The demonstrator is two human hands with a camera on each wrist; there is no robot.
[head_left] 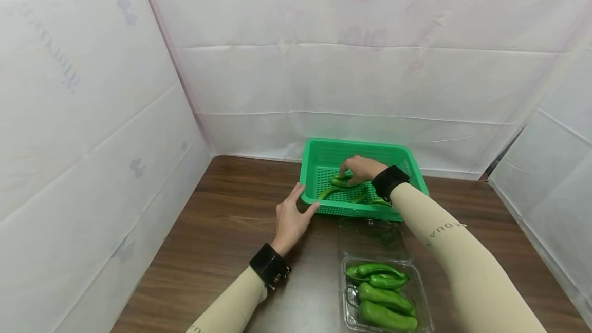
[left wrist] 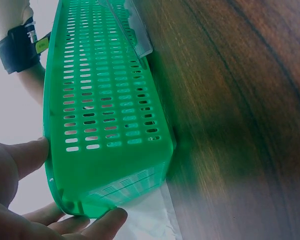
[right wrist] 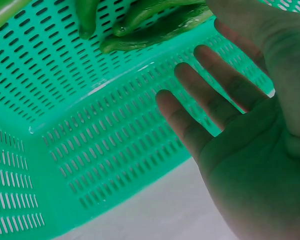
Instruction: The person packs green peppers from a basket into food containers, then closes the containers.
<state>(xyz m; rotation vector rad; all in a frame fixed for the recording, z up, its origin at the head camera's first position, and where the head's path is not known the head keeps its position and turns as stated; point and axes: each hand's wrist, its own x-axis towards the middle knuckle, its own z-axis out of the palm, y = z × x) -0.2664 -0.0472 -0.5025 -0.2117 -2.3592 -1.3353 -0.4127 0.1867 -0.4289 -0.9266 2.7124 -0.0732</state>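
Head view first: dark wood-grain table (head_left: pixel 222 230), boxed in by white sheeting (head_left: pixel 92 91) on three sides, faint printed marks on it. Green slotted basket (head_left: pixel 324 161) sitting at about 12 o'clock on the table, close to the back sheet. Clear plastic clamshell box (head_left: pixel 423 292) down at 6 o'clock, lid flipped back toward the basket, several green peppers (head_left: pixel 384 297) lying inside.

Left hand (head_left: pixel 291 217) out at roughly 9 o'clock of the basket, fingers straight and relaxed, tips touching the near left corner, gripping nothing. Right hand (head_left: pixel 361 168) reaching into the basket from 3 o'clock, fingers bent down onto a small bunch of peppers (head_left: pixel 339 184) on the basket floor. Can't tell from up there whether a pepper is actually pinched.

Left wrist view adds the basket's outer wall (left wrist: pixel 105 100) seen side-on, with fingertips (left wrist: pixel 35 150) pressed flat on the corner, plus the clear lid edge (left wrist: pixel 135 35) butting against the basket's far end. Black wristband (left wrist: pixel 17 45) of the other arm visible over the rim.

Right wrist view fills in the inside: open palm (right wrist: pixel 250 165), fingers spread and nothing clasped, peppers (right wrist: pixel 155 22) just past the fingertips at 12 o'clock on the slotted floor. Table hidden in that one.
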